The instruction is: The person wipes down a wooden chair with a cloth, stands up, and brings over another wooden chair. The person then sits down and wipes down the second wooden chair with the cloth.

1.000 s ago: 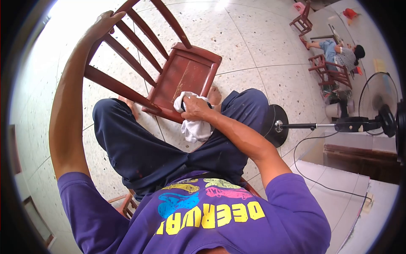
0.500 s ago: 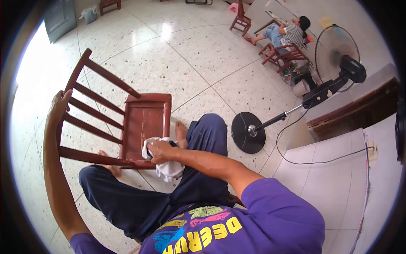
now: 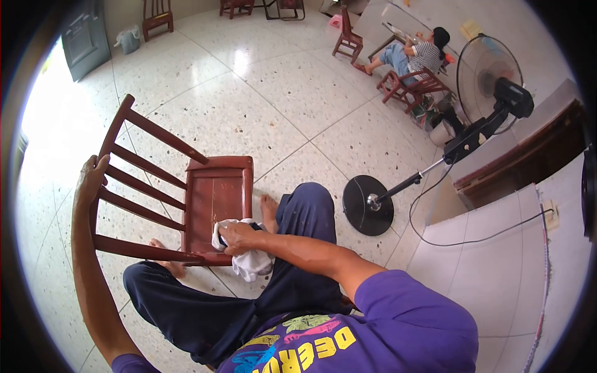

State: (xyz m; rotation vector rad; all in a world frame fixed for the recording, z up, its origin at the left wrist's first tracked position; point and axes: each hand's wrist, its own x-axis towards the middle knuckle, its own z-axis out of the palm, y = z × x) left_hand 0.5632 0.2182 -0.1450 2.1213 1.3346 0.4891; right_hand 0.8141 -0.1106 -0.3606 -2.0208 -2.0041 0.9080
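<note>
A red-brown wooden chair (image 3: 213, 193) stands in front of me, its slatted back toward the left. My left hand (image 3: 92, 179) is closed round the top rail of the chair back. A white cloth (image 3: 254, 266) is bunched under my right hand (image 3: 240, 237), which is closed on it and presses it on the near right corner of the seat. Part of the cloth hangs over the seat edge beside my knee. A dark patch shows on the cloth near my fingers.
A black standing fan (image 3: 368, 202) is on the right, its cord (image 3: 457, 244) running to a wall socket. Another person (image 3: 428, 55) sits on a chair at the back right. More wooden chairs (image 3: 157, 22) and a bin (image 3: 129, 41) stand along the far wall.
The camera has tilted up slightly, so everything sits lower in view. Both hands keep their places on the chair rail and cloth; the cloth has barely shifted on the seat.
</note>
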